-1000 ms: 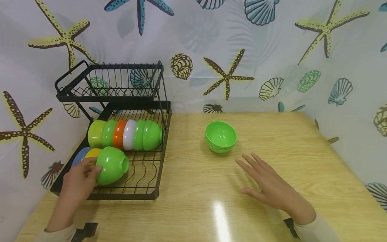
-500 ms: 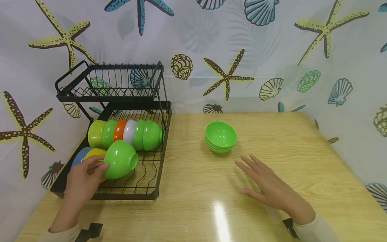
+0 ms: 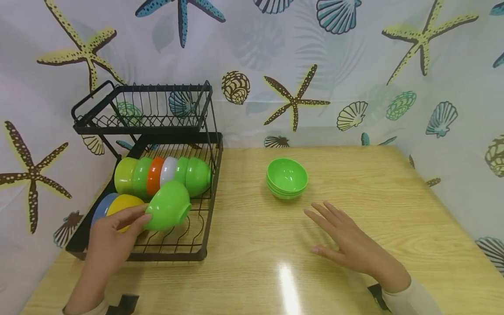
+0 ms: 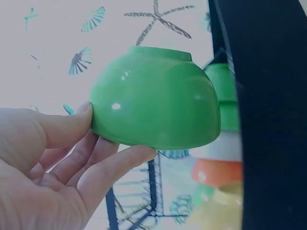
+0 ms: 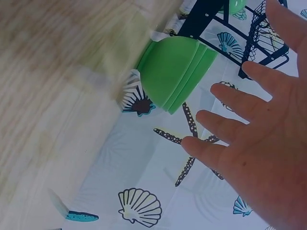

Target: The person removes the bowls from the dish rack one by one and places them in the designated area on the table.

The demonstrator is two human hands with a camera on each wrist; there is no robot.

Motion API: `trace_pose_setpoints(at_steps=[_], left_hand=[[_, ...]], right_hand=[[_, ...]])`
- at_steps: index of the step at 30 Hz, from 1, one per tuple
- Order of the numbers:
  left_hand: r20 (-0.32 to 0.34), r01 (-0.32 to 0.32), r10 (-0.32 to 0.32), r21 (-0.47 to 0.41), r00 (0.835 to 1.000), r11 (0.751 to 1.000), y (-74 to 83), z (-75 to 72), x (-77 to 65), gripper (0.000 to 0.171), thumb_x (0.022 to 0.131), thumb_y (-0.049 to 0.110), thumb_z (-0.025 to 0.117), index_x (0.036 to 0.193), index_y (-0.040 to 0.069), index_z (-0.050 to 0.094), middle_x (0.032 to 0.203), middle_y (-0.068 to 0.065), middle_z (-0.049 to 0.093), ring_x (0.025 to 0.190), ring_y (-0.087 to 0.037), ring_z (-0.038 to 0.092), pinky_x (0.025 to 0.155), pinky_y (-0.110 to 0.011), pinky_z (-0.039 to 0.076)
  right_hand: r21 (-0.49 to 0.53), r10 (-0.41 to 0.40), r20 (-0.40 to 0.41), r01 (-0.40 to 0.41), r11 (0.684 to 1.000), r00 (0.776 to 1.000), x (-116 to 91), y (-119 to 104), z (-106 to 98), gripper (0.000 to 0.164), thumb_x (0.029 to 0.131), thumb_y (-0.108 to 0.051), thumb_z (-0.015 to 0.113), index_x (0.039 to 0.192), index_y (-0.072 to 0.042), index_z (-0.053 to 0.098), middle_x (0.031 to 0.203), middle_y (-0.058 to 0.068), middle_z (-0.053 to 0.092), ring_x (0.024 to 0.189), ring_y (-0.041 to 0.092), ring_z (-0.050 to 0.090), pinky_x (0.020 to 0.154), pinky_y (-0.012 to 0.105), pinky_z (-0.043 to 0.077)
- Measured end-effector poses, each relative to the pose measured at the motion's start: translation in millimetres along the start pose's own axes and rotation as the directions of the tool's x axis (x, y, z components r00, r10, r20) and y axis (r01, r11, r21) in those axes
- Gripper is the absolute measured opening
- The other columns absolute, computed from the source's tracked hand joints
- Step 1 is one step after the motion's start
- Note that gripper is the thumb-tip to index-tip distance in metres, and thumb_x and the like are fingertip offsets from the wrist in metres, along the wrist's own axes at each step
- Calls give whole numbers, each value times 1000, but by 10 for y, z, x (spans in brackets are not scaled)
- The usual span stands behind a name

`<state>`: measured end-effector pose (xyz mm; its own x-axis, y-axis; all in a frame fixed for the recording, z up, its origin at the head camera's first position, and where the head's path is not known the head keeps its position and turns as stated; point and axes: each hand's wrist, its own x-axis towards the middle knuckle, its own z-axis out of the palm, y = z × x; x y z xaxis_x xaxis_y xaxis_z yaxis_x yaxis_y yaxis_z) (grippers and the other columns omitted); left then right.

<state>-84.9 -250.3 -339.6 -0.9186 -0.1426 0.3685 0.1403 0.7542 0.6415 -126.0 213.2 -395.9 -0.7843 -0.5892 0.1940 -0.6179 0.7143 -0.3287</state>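
Note:
My left hand (image 3: 114,238) pinches a green bowl (image 3: 168,206) by its rim, thumb on one side and fingers on the other. The bowl is tilted, its foot ring facing right, over the front of the black dish rack (image 3: 204,245). In the left wrist view the same green bowl (image 4: 156,98) shows its smooth outer wall. Left of it in the rack stand a yellow bowl (image 3: 125,203) and a blue bowl (image 3: 101,208), partly behind the hand. My right hand (image 3: 350,240) is held over the table with fingers spread, near a stack of green bowls (image 3: 287,176).
A back row in the rack holds bowls on edge, among them an orange bowl (image 3: 155,176) and a white bowl (image 3: 168,169). The rack's upper tier (image 3: 138,129) overhangs the rear. A patterned cloth (image 3: 252,52) hangs behind the wooden table (image 3: 244,245).
The left hand has moved right with the green bowl and tilted it further, uncovering more of the yellow bowl. The right hand has barely moved.

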Motion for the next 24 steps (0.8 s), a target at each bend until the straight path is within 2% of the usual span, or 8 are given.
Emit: trace_pose_setpoints(at_steps=[2, 3, 9, 13, 16, 19, 24], left_hand=[[-18, -44, 43, -28, 999, 999, 70, 13, -18, 25, 88, 10, 70, 111, 3, 71, 102, -14, 72, 87, 19, 50, 70, -2, 46], [-23, -65, 64, -47, 998, 997, 103, 26, -26, 24, 87, 8, 70, 111, 2, 71, 102, -15, 71, 86, 21, 49, 68, -2, 47], [-39, -202, 199, -120, 979, 972, 227, 170, -43, 27, 82, -6, 70, 108, 1, 72, 101, -12, 72, 88, 14, 56, 69, -6, 51], [-41, -309, 306, -144, 951, 940, 308, 300, -43, 30, 76, -11, 72, 104, 1, 73, 97, -9, 72, 85, 1, 62, 70, -7, 51], [-32, -364, 364, -148, 931, 919, 386, 385, -53, 31, 73, -11, 75, 101, 2, 74, 95, -7, 73, 82, -9, 66, 72, -7, 51], [-11, -416, 421, -172, 907, 893, 456, 468, -63, 32, 71, -12, 76, 99, 3, 75, 94, -5, 73, 81, -14, 68, 72, -8, 51], [13, -520, 530, -176, 848, 836, 541, 569, -61, 37, 66, -15, 78, 98, 4, 76, 93, -4, 72, 83, -16, 68, 73, -9, 51]], right_hand=[[-2, -14, -7, 14, 1000, 1000, 7, -9, 4, 77, 88, -43, 67, 152, -24, 28, 154, 11, 30, 143, 39, 20, 107, 65, 24], [-3, -21, -11, 21, 1000, 1000, 11, -14, 7, 77, 88, -43, 67, 152, -24, 28, 154, 11, 31, 142, 39, 21, 107, 65, 25], [-11, -53, -36, 52, 999, 998, 30, -47, 19, 77, 87, -42, 68, 151, -22, 30, 153, 13, 33, 140, 41, 24, 106, 63, 27], [-15, -56, -39, 55, 998, 998, 43, -55, 18, 77, 87, -42, 68, 151, -21, 30, 153, 13, 33, 140, 41, 25, 107, 62, 27], [-19, -57, -44, 57, 998, 997, 50, -68, 18, 77, 87, -42, 68, 151, -21, 29, 153, 12, 32, 141, 40, 25, 108, 60, 27], [-23, -65, -55, 64, 998, 996, 59, -87, 12, 77, 88, -41, 68, 151, -21, 30, 153, 11, 32, 141, 38, 26, 108, 59, 28], [-31, -94, -69, 92, 995, 993, 85, -118, 4, 78, 87, -40, 69, 151, -20, 30, 153, 9, 32, 140, 37, 28, 107, 58, 31]])
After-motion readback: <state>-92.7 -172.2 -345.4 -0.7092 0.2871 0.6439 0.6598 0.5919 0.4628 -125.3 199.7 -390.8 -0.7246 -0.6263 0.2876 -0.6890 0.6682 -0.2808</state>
